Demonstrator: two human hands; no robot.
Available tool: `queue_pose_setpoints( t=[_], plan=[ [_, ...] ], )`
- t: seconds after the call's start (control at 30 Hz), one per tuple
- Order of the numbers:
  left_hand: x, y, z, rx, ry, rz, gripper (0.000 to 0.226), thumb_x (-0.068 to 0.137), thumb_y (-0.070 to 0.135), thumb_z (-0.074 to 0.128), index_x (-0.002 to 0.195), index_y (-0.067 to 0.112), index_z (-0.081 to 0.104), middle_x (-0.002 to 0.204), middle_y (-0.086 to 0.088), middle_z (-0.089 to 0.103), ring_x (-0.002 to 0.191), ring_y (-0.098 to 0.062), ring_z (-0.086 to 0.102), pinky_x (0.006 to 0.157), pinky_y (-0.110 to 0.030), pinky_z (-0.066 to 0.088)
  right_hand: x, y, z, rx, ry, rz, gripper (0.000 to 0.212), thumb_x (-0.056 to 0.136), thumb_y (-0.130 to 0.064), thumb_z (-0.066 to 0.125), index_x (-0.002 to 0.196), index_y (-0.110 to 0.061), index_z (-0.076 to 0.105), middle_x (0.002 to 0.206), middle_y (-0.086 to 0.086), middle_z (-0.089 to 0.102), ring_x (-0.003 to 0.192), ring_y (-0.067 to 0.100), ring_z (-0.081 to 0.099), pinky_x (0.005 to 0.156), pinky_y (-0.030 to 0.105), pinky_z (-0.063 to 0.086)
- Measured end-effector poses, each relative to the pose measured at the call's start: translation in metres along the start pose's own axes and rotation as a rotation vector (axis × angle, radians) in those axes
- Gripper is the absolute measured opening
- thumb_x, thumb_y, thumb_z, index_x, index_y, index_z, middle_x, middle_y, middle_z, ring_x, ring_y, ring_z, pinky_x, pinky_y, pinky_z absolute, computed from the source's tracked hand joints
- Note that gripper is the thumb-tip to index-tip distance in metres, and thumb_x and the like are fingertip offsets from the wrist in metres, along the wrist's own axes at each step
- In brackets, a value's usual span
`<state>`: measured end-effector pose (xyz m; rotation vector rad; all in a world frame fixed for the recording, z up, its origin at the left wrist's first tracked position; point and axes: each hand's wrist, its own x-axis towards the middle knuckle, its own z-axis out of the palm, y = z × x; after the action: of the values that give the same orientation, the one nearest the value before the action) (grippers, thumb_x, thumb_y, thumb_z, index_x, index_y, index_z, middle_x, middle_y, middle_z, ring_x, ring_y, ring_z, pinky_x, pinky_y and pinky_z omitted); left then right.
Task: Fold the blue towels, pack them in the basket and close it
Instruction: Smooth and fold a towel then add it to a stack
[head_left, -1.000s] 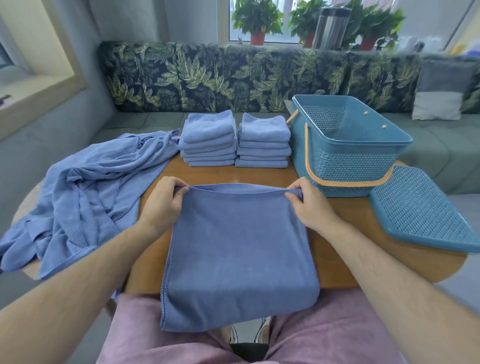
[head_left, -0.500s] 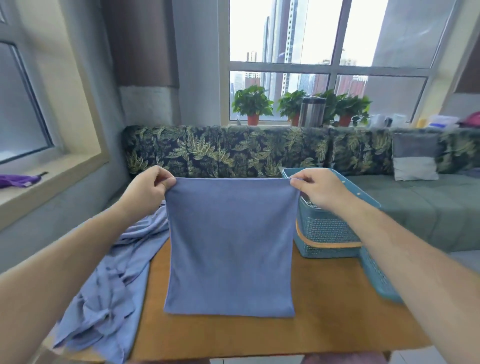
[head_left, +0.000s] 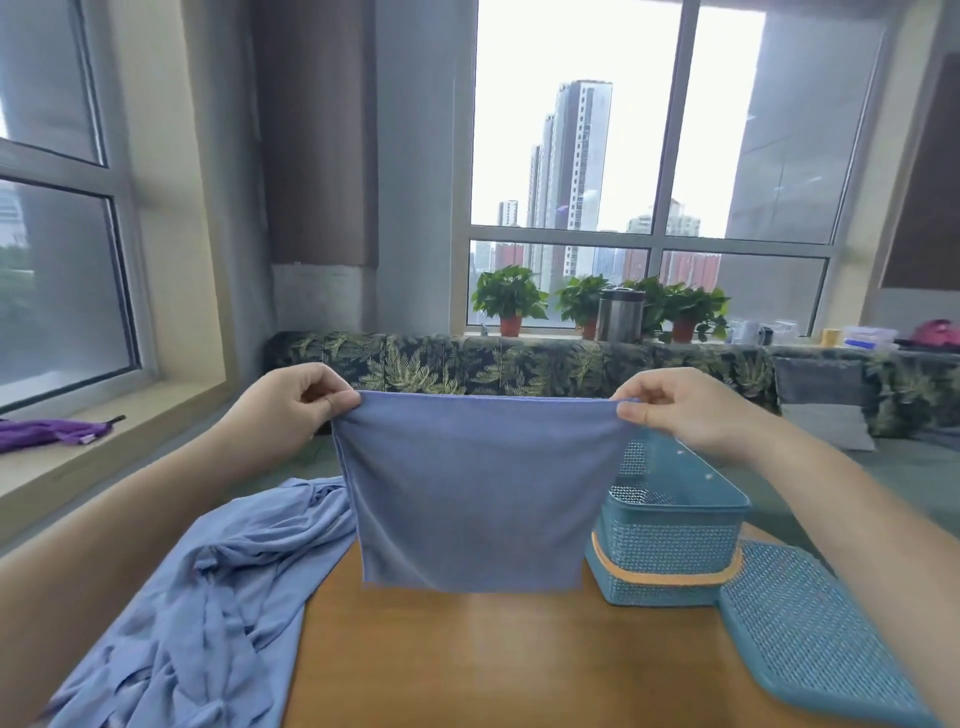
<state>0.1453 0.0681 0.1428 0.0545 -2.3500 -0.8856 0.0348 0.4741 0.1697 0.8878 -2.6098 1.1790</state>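
A blue towel (head_left: 472, 493) was held up over the middle of the wooden table (head_left: 493, 660), stretched flat between two hands and hanging straight down. Its top left corner was pinched between thumb and curled fingers of the left hand (head_left: 291, 410); its top right corner was pinched in the same way by the right hand (head_left: 691, 410). The top edge was drawn taut. Whether the lower edge touched the tabletop could not be told.

A heap of unfolded blue towels (head_left: 208, 597) was spread over the table's left edge, partly hanging off it. At the far right corner a teal plastic basket (head_left: 670, 545) stood upright and uncovered, its orange handle (head_left: 665, 574) lowered against its wall; part of it was hidden behind the held towel. Its perforated lid (head_left: 810, 639) lay flat along the right edge, just beside the basket and jutting past the table.

Behind the table ran a leaf-patterned sofa back (head_left: 467, 364) with a grey cushion (head_left: 821, 405). On the far sill stood potted plants (head_left: 509, 301) and a steel flask (head_left: 621, 314) — on the left sill a purple cloth (head_left: 47, 431) was lying.
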Motion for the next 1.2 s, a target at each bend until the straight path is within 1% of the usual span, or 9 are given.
queue_pose_setpoints(
  t=[0.17,0.43,0.57,0.67,0.77,0.9,0.97,1.07,1.2],
  plan=[
    [0.01,0.014,0.002,-0.022,-0.004,-0.029,0.013,0.089,0.023,0.075,0.083,0.012,0.072,0.067,-0.002,0.065,0.046,-0.001,0.05,0.048,-0.01,0.039,0.007,-0.01,-0.012,-0.109,0.017,0.044,0.006,0.099,-0.014,0.064,0.095,-0.012,0.069,0.05,-0.005,0.057,0.04,0.006,0.044,0.045,0.015,0.036],
    [0.029,-0.024,0.058,-0.149,-0.055,-0.264,0.013,0.091,0.011,0.073,0.087,-0.001,0.069,0.062,-0.015,0.068,0.041,-0.012,0.059,0.041,-0.02,0.047,0.033,0.03,0.042,-0.046,0.065,0.198,0.007,0.098,-0.006,0.061,0.092,-0.006,0.065,0.076,0.015,0.075,0.06,0.011,0.071,0.061,0.027,0.059],
    [0.043,-0.032,0.068,-0.175,-0.008,-0.254,0.009,0.093,0.006,0.068,0.089,-0.003,0.068,0.076,-0.019,0.074,0.059,-0.014,0.069,0.055,-0.018,0.057,0.047,0.05,0.063,-0.001,0.157,0.175,0.011,0.095,-0.006,0.064,0.088,-0.013,0.066,0.076,0.005,0.075,0.075,0.017,0.075,0.084,0.048,0.06],
    [0.051,-0.031,0.064,-0.193,0.046,-0.191,0.007,0.094,0.003,0.066,0.087,0.0,0.068,0.083,-0.016,0.073,0.06,-0.009,0.07,0.058,-0.016,0.057,0.05,0.052,0.067,0.045,0.236,0.124,0.014,0.095,-0.006,0.063,0.087,-0.017,0.066,0.079,0.0,0.075,0.078,0.011,0.075,0.085,0.046,0.059],
    [0.046,-0.03,0.06,-0.22,0.073,-0.182,0.006,0.094,0.007,0.068,0.089,0.003,0.069,0.089,-0.013,0.073,0.072,-0.019,0.072,0.064,-0.017,0.058,0.044,0.049,0.068,0.033,0.256,0.095,0.013,0.096,-0.009,0.061,0.089,-0.02,0.066,0.085,-0.004,0.075,0.078,0.004,0.073,0.084,0.039,0.058],
    [0.007,-0.04,0.065,-0.158,0.055,-0.216,0.007,0.094,0.015,0.069,0.089,0.011,0.071,0.084,-0.005,0.075,0.078,-0.019,0.073,0.078,-0.03,0.059,0.019,0.06,0.076,-0.056,0.117,0.114,0.01,0.1,-0.017,0.059,0.095,-0.024,0.064,0.086,-0.005,0.074,0.063,-0.006,0.063,0.067,0.026,0.049],
    [-0.023,-0.049,0.073,-0.132,0.017,-0.243,0.008,0.094,0.016,0.068,0.088,0.011,0.071,0.081,-0.002,0.075,0.073,-0.016,0.071,0.075,-0.028,0.058,0.002,0.076,0.087,-0.075,0.005,0.136,0.009,0.101,-0.019,0.058,0.096,-0.024,0.062,0.082,-0.001,0.074,0.052,-0.003,0.056,0.06,0.026,0.042],
    [-0.072,-0.068,0.091,-0.097,-0.064,-0.295,0.009,0.095,0.016,0.067,0.086,0.013,0.069,0.076,-0.001,0.071,0.063,-0.011,0.061,0.063,-0.023,0.05,-0.029,0.104,0.111,-0.021,-0.162,0.201,0.012,0.1,-0.016,0.059,0.093,-0.026,0.061,0.074,0.004,0.073,0.064,0.015,0.064,0.063,0.032,0.046],
    [-0.134,-0.097,0.112,-0.048,-0.172,-0.367,0.011,0.093,0.018,0.069,0.082,0.018,0.07,0.074,0.002,0.07,0.068,-0.01,0.061,0.064,-0.02,0.043,-0.074,0.134,0.141,-0.034,-0.427,0.284,0.01,0.1,-0.014,0.061,0.094,-0.022,0.061,0.085,0.022,0.072,0.059,0.012,0.065,0.058,0.021,0.045]
  ],
)
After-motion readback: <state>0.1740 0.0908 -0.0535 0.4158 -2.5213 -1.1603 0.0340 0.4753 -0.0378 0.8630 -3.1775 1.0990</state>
